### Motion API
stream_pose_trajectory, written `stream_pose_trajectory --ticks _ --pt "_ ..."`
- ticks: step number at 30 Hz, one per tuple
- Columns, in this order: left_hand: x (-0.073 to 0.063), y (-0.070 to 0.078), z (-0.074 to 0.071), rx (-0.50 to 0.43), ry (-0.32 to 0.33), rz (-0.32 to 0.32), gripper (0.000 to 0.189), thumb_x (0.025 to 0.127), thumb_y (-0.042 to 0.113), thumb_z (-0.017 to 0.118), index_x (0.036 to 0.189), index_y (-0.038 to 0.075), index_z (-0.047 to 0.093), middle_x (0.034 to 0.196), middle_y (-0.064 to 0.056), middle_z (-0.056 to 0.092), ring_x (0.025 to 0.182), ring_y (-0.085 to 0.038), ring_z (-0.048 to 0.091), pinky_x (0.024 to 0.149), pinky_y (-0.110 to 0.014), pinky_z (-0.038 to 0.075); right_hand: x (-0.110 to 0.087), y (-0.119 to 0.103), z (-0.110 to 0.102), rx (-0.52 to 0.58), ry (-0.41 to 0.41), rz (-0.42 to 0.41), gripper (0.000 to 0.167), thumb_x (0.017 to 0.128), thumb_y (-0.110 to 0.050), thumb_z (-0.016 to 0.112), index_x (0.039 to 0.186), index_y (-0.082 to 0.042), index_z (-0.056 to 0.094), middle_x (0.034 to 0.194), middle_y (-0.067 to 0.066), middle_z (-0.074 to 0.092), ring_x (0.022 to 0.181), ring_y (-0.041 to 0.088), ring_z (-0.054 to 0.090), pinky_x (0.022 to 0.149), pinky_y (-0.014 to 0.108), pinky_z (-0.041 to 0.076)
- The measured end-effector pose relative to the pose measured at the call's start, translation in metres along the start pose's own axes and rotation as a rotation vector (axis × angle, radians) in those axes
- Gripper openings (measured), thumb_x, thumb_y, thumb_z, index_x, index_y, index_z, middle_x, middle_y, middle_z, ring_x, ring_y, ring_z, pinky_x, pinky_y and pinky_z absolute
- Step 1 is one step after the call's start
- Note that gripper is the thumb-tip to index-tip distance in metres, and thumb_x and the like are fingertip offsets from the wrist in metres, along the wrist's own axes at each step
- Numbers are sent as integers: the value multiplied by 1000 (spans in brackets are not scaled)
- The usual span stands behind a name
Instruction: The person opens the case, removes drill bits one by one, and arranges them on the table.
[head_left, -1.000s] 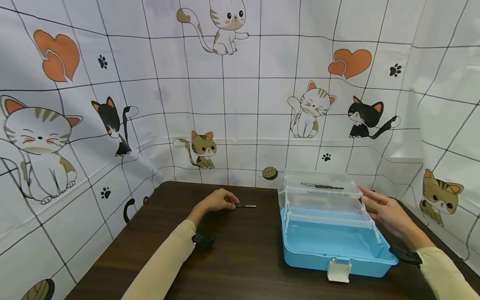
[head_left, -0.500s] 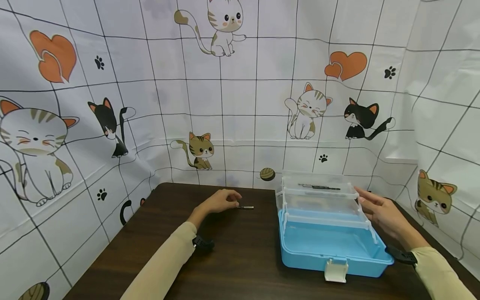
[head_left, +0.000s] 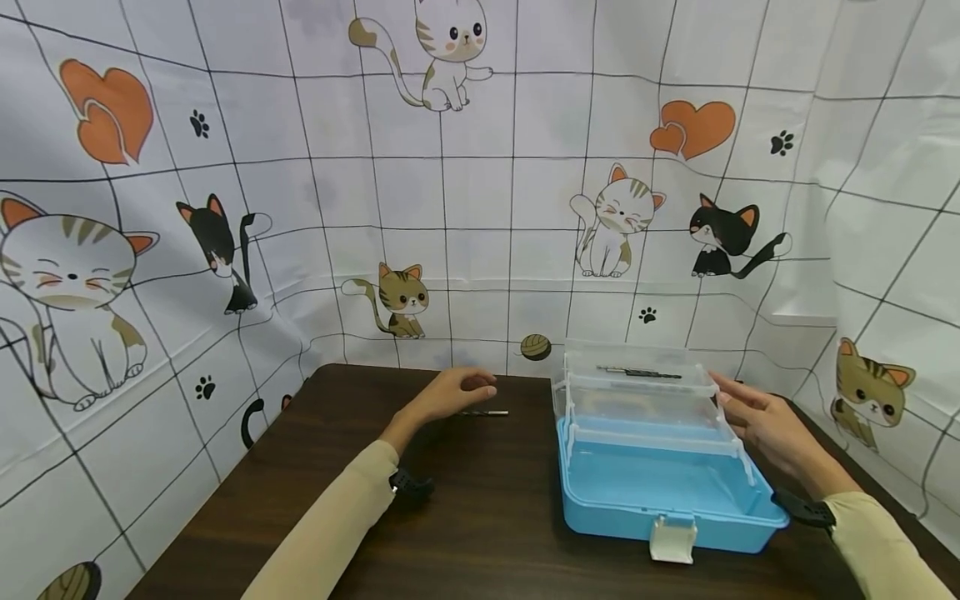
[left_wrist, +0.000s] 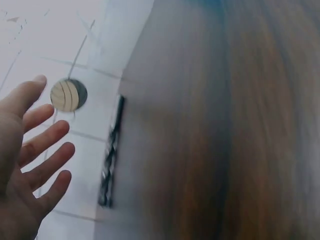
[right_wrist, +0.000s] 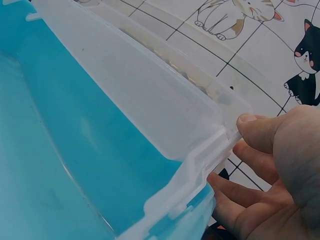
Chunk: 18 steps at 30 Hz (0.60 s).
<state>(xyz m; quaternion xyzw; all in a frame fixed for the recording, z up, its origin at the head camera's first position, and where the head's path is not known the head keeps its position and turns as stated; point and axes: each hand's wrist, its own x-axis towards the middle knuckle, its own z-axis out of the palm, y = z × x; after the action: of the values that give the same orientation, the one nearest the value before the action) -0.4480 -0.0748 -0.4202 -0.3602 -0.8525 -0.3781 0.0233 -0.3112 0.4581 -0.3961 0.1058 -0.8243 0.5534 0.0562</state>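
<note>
On the dark table lies a drill bit (head_left: 487, 413), its left end hidden behind my left hand (head_left: 446, 393). That hand hovers by it with fingers spread and nothing in them; the left wrist view shows the whole drill bit (left_wrist: 112, 152) apart from the fingers. My right hand (head_left: 780, 433) holds the right end of a clear raised tray (head_left: 645, 400) on an open blue toolbox (head_left: 675, 483). In the right wrist view, the thumb is on the tray's corner and the fingers sit behind its end. Another drill bit (head_left: 641, 372) rests in the tray.
The toolbox's white latch (head_left: 672, 542) hangs down at its front. Behind the table (head_left: 480, 517) and along both sides hangs a white cloth (head_left: 480, 192) with a grid and cartoon cats.
My left fingers have come off the drill bit on the table and opened, the hand rising slightly and shifting right. My right hand stays at the tray. The view has shifted slightly.
</note>
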Motion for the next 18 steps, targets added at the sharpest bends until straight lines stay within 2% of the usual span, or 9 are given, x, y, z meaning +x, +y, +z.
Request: stream_pose_trajectory --ticks 3,6,10,13,15,18 --pt "6 12 3 -7 8 12 44 100 51 62 133 22 66 121 7 66 113 -13 62 96 -41 50 -1 2 0 22 -6 -7 60 109 -35 50 161 -11 31 157 15 39 112 2 61 86 35 57" --pt "16 29 6 8 22 55 48 100 53 60 137 22 64 125 4 66 115 -15 62 96 -42 51 -1 0 -4 22 -6 -16 60 109 -34 50 161 -12 31 154 9 42 112 2 61 85 34 57" --pt "26 49 15 102 19 93 59 101 59 53 146 22 56 140 -2 59 124 -22 58 100 -48 48 0 -1 -6 23 -8 -35 59 109 -33 50 161 -12 31 156 14 40 113 1 61 85 34 57" --pt "31 57 24 198 21 87 67 100 67 47 153 26 49 152 -3 48 136 -26 48 107 -53 42 1 0 -5 24 -9 -35 59 109 -33 50 161 -12 31 158 20 34 113 0 59 86 32 57" --pt "33 60 29 228 37 91 69 100 69 44 156 28 44 158 -3 42 142 -27 40 109 -57 37 1 2 -3 32 -5 -28 59 109 -33 51 161 -12 31 159 24 31 114 -1 59 86 32 56" --pt "37 65 36 225 69 116 68 101 67 43 158 30 39 161 -4 38 145 -27 36 111 -59 34 0 4 -3 42 -1 -15 61 109 -33 51 161 -12 30 160 28 26 114 -1 58 87 32 56"
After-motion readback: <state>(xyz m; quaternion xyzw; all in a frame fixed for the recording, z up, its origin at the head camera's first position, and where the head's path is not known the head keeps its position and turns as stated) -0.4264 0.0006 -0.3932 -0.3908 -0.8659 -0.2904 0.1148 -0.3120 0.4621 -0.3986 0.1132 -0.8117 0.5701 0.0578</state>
